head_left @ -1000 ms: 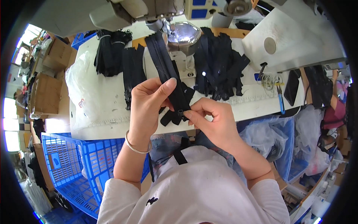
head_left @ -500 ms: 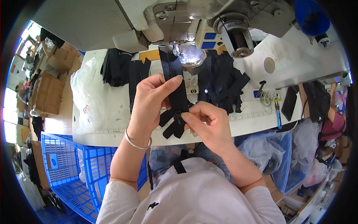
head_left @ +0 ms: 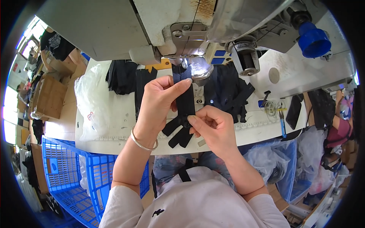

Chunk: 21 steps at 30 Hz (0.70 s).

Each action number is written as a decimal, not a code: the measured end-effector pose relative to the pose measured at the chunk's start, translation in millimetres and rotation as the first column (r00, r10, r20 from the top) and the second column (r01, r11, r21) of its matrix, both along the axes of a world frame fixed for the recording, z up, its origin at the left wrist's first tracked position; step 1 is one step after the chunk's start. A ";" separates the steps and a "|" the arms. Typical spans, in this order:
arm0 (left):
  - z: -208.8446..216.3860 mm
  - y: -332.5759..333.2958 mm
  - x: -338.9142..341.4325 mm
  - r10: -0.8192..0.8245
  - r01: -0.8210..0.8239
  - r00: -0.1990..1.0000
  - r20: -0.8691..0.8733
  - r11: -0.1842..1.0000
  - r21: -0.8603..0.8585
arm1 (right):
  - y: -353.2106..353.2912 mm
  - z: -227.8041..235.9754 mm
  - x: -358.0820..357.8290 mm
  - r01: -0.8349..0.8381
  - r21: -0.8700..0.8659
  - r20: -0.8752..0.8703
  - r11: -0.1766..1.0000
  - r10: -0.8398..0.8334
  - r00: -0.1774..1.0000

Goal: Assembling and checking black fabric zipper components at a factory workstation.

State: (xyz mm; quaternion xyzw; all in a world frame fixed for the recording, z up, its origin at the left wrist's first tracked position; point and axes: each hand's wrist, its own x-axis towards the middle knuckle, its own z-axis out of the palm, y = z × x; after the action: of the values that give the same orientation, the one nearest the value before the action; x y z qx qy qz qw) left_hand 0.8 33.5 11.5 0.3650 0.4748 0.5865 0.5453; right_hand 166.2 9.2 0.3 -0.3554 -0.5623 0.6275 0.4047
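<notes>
Between my hands a black zipper (head_left: 186, 99) runs from under the sewing machine's head (head_left: 186, 41) toward me, its loose tape ends spread over the table's near side. My left hand (head_left: 161, 97) pinches the zipper's left edge between thumb and fingers, just in front of the lit needle area. Lower down, my right hand (head_left: 213, 127) pinches it near the slider, which the thumb and fingertips partly hide. Stacks of black zippers lie on both sides, one pile (head_left: 121, 76) at the left and a looser pile (head_left: 228, 91) at the right.
A clear plastic bag (head_left: 91, 102) lies on the white table (head_left: 110, 142) at left. Blue-handled snips (head_left: 283, 125) rest at right near a coil of thread. Blue crates (head_left: 68, 163) stand below the table's front edge. Another person (head_left: 57, 43) is at the far left.
The view has shifted, so machine and table sit lower in it. Both hands keep their pinch on the zipper, which now hangs straighter, and the slider is more covered by my right fingers.
</notes>
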 end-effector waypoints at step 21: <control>-27.6 -47.2 9.3 -0.056 0.046 0.957 0.283 0.998 0.041 | 5.1 -12.5 0.7 0.025 -0.010 -0.001 1.000 -0.025 1.000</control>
State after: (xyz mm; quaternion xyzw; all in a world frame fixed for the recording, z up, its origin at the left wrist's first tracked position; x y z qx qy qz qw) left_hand 10.2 -13.7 -16.0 0.2985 0.3718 0.6265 0.6166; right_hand 166.9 14.3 -12.2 -0.3642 -0.5543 0.6254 0.4110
